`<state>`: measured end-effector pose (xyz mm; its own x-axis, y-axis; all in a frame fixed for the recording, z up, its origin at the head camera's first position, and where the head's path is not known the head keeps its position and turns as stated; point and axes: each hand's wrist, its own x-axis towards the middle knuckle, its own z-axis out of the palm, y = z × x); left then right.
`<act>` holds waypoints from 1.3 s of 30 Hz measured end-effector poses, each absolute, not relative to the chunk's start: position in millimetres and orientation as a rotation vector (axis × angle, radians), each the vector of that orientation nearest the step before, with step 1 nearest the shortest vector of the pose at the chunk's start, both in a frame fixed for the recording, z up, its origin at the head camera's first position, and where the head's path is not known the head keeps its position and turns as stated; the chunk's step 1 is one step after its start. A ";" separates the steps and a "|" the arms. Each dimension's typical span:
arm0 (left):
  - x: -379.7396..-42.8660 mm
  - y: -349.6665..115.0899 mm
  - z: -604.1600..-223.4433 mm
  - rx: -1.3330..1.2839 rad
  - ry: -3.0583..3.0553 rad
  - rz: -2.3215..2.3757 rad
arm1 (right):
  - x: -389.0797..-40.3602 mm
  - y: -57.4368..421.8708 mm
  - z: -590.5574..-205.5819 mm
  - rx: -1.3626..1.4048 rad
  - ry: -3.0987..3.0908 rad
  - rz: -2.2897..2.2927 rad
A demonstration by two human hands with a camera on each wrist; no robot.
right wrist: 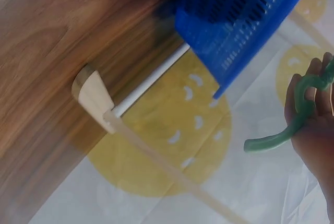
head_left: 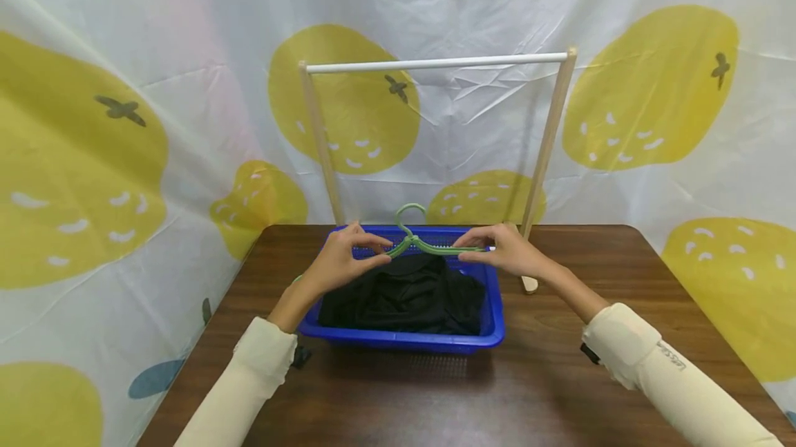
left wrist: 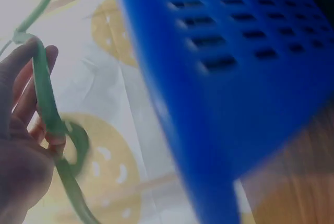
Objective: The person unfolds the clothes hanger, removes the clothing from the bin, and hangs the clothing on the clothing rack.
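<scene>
Already, a hanger (head_left: 413,239) is pinched by left hand (head_left: 345,260) and right hand (head_left: 505,251); black cloth (head_left: 404,296) is left unhung in the basket (head_left: 410,339).

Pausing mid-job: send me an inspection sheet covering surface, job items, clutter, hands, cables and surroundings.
Surface: brown wood-grain table, faint sheen toward the front.
Job's things: green plastic clothes hanger, hook upward, raised off the table; blue perforated plastic basket holding crumpled black cloth.
Clutter: small dark object by the cream left sleeve cuff; identity unclear.
Hands: left hand pinches the hanger's left side; right hand pinches its right side.
Cables: nothing seen.
Surroundings: pale wooden rack with a white bar; white backdrop printed with yellow fruit.
</scene>
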<state>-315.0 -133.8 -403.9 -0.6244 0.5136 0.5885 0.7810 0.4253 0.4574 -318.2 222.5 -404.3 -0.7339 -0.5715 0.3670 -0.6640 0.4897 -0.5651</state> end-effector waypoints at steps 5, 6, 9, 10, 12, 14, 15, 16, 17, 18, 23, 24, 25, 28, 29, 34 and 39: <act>-311.7 -151.2 -408.2 -1.052 -2.384 -1.002 | -319.5 241.1 -401.2 1.081 -2.602 1.090; -311.3 -153.4 -408.9 -1.044 -2.386 -1.003 | -320.3 243.7 -401.1 1.081 -2.613 1.096; -310.1 -155.8 -409.1 -1.039 -2.380 -1.017 | -321.6 246.1 -400.0 1.094 -2.646 1.134; -310.3 -155.3 -409.2 -1.043 -2.378 -1.018 | -321.8 245.0 -399.6 1.098 -2.652 1.147; -310.4 -152.9 -409.4 -1.049 -2.387 -1.021 | -322.1 239.9 -398.7 1.112 -2.647 1.164; -311.2 -149.0 -409.9 -1.059 -2.402 -1.022 | -321.3 232.2 -396.9 1.108 -2.640 1.182; -311.9 -146.8 -410.4 -1.064 -2.407 -1.021 | -321.1 227.9 -396.2 1.103 -2.632 1.185; -312.5 -144.4 -410.8 -1.073 -2.408 -1.021 | -320.9 223.5 -395.5 1.094 -2.624 1.187; -313.0 -142.1 -411.2 -1.078 -2.408 -1.020 | -321.0 219.1 -395.0 1.090 -2.610 1.180; -313.6 -139.8 -411.7 -1.084 -2.405 -1.020 | -320.9 214.8 -394.3 1.077 -2.599 1.177; -316.0 -131.3 -414.0 -1.084 -2.398 -0.989 | -322.7 200.2 -392.1 1.023 -2.540 1.144; -316.3 -130.7 -414.3 -1.080 -2.404 -0.986 | -322.9 199.2 -391.3 1.015 -2.536 1.142; -316.8 -130.7 -414.3 -1.074 -2.416 -0.989 | -323.4 199.0 -391.5 1.009 -2.535 1.133; -317.7 -135.5 -415.0 -1.041 -2.491 -0.993 | -323.8 202.8 -391.2 0.994 -2.534 1.119; -317.7 -138.7 -415.8 -1.029 -2.528 -0.992 | -323.7 206.1 -392.1 0.992 -2.537 1.114; -317.6 -162.2 -428.2 -0.990 -2.710 -0.906 | -320.4 231.5 -402.1 0.947 -2.547 1.060; -318.3 -180.3 -446.1 -0.987 -2.771 -0.710 | -316.0 258.4 -412.4 0.896 -2.564 1.033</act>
